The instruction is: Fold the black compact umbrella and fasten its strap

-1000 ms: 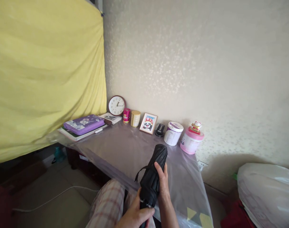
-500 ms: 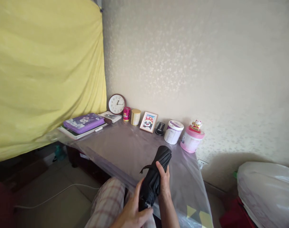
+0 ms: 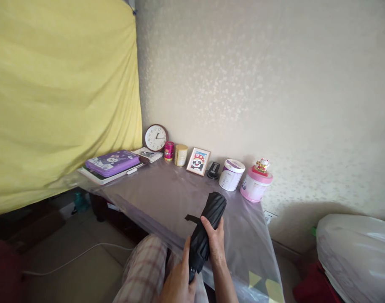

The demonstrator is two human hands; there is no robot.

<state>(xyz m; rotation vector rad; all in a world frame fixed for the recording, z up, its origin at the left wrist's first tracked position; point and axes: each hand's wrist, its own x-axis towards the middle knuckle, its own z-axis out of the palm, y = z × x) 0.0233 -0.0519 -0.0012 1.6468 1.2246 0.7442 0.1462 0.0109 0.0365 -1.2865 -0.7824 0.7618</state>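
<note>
A folded black umbrella (image 3: 213,207) slants over the near edge of the table, its closed canopy pointing away from me. Low on it, by the handle end, my left hand (image 3: 180,277) is wrapped round the umbrella. Further up, my right hand (image 3: 215,240) grips the canopy from the right, thumb across the top. The umbrella's loose strap (image 3: 191,218) sticks out to the left, above my left fingers. Most of the handle is hidden by my left hand.
Along the wall stand a round clock (image 3: 156,138), a pink can (image 3: 169,151), a yellow canister (image 3: 180,155), a framed panda picture (image 3: 198,161), a white-and-purple tub (image 3: 231,176) and a pink tub (image 3: 255,185) bearing a figurine. A purple case (image 3: 112,163) lies left. Plastic film covers the table (image 3: 154,193).
My right hand has shifted slightly left and down along the umbrella. The umbrella has turned a little, and its strap now stands out straighter to the left. My left hand has moved slightly right.
</note>
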